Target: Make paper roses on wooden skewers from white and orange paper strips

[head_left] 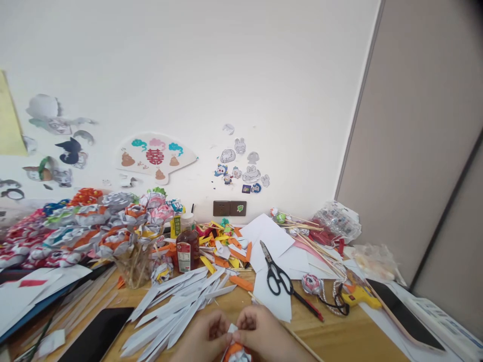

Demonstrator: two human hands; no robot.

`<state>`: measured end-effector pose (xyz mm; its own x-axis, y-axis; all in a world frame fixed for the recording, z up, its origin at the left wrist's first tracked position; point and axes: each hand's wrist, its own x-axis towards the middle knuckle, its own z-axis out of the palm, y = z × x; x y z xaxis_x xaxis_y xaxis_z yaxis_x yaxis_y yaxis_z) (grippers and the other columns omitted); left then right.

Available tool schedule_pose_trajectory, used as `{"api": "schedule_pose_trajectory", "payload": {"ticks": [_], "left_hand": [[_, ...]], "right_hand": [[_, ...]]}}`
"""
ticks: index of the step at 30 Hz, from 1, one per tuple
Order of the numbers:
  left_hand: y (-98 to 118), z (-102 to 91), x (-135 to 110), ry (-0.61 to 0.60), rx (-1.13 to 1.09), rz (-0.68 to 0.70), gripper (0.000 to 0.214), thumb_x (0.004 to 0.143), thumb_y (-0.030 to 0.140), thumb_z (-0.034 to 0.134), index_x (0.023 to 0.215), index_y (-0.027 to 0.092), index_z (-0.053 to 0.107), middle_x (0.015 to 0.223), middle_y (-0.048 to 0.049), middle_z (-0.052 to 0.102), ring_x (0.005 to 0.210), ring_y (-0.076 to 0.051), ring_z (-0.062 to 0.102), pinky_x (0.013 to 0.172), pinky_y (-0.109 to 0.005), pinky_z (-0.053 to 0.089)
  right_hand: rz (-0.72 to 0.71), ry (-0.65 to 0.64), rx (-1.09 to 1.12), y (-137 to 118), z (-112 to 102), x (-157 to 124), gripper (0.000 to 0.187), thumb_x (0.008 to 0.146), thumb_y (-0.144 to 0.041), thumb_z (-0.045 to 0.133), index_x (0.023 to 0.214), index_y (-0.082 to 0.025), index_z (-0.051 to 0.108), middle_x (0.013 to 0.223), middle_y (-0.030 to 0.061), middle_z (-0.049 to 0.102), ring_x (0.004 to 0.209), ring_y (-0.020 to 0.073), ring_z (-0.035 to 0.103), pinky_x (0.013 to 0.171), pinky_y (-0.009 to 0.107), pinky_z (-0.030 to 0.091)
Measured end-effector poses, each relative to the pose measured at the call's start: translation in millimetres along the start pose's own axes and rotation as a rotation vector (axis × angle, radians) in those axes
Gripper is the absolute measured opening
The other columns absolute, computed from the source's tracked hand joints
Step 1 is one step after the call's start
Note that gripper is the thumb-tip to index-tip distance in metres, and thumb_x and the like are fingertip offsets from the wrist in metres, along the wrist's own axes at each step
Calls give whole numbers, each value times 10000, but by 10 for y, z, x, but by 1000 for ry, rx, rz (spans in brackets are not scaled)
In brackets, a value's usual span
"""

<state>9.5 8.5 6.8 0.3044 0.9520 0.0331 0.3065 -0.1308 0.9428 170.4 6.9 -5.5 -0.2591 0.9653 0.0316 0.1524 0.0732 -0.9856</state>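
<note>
At the bottom edge my left hand (pixel 199 339) and my right hand (pixel 264 334) meet, fingers pinched together on a small paper flower (pixel 237 352) of white and orange folded strips. Only the upper part of the hands shows. Just left of them lies a fan of white folded paper strips (pixel 177 306) on the wooden table (pixel 339 337). Black-handled scissors (pixel 277 276) rest on white sheets beyond my right hand.
A jar with finished paper flowers (pixel 113 226) stands at the left, a sauce bottle (pixel 187 250) beside it. A yellow glue gun (pixel 360 296), a rolled flower (pixel 312 284), wooden skewers (pixel 305 226), a phone (pixel 403 314) and a dark tablet (pixel 96 334) lie around. Coloured paper scraps (pixel 222 246) crowd the back.
</note>
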Motion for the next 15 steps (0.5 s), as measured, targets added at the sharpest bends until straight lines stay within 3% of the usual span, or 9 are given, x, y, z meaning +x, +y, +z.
{"api": "schedule_pose_trajectory", "payload": {"ticks": [5,10,13,15], "left_hand": [[79,21,-75,11,229,21,80,634,172,541,568,193,502,553,69,486,562,-128,454,523,-213,322],[66,3,-89,-5,350,83,124,696,184,542,585,167,594,574,27,584,584,-149,514,535,-214,362],[63,-31,-79,-94,296,98,227,786,276,536,632,169,664,600,10,645,595,-161,557,536,-214,409],[69,-57,-69,-118,228,125,361,865,364,467,648,186,694,593,8,670,582,-168,589,535,-222,452]], "right_hand": [[-54,-68,-259,-63,-87,-56,63,648,-116,662,650,-169,628,576,-57,557,538,103,493,514,201,340],[-52,-33,-363,-244,-59,-137,55,690,-148,654,646,-169,629,597,-37,569,568,123,508,509,204,342],[-104,35,-346,-249,-36,-110,91,685,-163,655,615,-168,597,603,-29,566,592,131,507,531,214,353],[-116,88,-222,-187,-46,-47,132,688,-213,653,602,-167,564,580,-29,558,568,130,504,533,222,371]]}}
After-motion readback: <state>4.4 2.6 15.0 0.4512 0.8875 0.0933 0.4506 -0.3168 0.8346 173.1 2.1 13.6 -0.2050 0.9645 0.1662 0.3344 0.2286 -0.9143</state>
